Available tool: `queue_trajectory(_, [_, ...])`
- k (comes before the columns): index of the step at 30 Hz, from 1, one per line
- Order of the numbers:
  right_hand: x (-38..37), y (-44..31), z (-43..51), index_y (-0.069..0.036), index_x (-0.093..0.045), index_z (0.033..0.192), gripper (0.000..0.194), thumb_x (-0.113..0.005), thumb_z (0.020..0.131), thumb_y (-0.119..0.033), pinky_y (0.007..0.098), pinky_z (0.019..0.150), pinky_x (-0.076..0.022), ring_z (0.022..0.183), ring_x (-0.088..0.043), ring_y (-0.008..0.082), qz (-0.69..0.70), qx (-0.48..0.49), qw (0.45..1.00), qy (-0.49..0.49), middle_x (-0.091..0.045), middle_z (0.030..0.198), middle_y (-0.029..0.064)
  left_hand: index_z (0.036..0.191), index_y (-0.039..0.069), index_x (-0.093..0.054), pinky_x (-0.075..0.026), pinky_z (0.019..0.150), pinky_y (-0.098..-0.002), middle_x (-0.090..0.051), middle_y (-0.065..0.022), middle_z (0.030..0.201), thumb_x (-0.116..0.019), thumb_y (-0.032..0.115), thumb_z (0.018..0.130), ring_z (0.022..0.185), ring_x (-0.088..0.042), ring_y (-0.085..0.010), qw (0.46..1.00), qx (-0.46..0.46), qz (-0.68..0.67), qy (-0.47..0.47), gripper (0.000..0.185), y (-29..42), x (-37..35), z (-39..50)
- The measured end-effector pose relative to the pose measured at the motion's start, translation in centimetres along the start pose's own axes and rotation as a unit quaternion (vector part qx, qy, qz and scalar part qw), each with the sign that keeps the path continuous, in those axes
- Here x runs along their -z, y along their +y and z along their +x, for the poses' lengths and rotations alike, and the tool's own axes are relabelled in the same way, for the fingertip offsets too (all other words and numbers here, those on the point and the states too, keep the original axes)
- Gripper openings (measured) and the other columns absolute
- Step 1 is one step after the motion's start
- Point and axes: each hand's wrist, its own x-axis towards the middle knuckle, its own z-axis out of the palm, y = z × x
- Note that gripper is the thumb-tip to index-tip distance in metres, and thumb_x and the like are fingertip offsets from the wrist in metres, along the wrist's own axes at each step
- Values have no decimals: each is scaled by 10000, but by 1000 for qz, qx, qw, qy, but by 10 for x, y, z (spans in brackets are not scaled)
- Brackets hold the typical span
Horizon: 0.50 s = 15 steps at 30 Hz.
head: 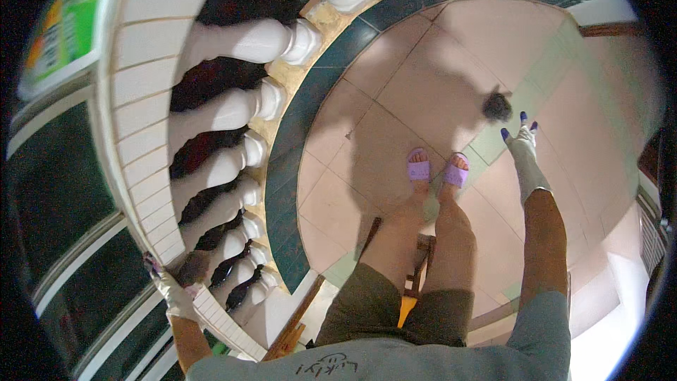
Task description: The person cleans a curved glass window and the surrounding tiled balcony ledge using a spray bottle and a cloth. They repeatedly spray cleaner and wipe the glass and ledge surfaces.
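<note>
My right hand [521,140] wears a white glove with purple-blue fingertips. It is held out over the tiled floor [402,106], fingers apart and nothing in them. Just beyond it is a dark patch [497,106] on the floor that looks like a shadow. At the lower left, my left hand [172,291], in a similar glove, rests on the tiled top rail [153,180] of a balustrade. How its fingers bend over the rail is hard to make out. My feet, in lilac slide sandals [456,169], stand flat on the floor.
White balusters [238,108] stand along a curved border of dark green tiles [288,159]. Beyond the rail are dark glass panels [63,180] and a green sign [74,21] with writing. Wooden pieces [426,248] show between my legs.
</note>
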Motion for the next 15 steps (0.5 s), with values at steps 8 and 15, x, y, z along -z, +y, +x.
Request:
queue_trajectory(8, [-127, 13, 160, -119, -438, 1512, 658, -684, 946, -346, 514, 1251, -74, 1307, -563, 238, -38, 142, 981, 124, -655, 1357, 33, 1543, 106, -399, -412, 1072, -459, -455, -110, 1508, -512, 544, 1017, 1278, -502, -300, 992, -66, 87, 56, 694, -16, 34, 4])
queue_trajectory(15, [-173, -1, 189, -135, -620, 1027, 87, -629, 942, -156, 283, 618, -447, 767, -559, 121, 590, 61, 805, -17, -625, 902, 17, 1518, 73, -427, -471, 1006, -466, -518, -133, 1444, -510, 523, 1020, 1197, -565, -308, 987, -72, 119, 78, 676, -12, 40, 13])
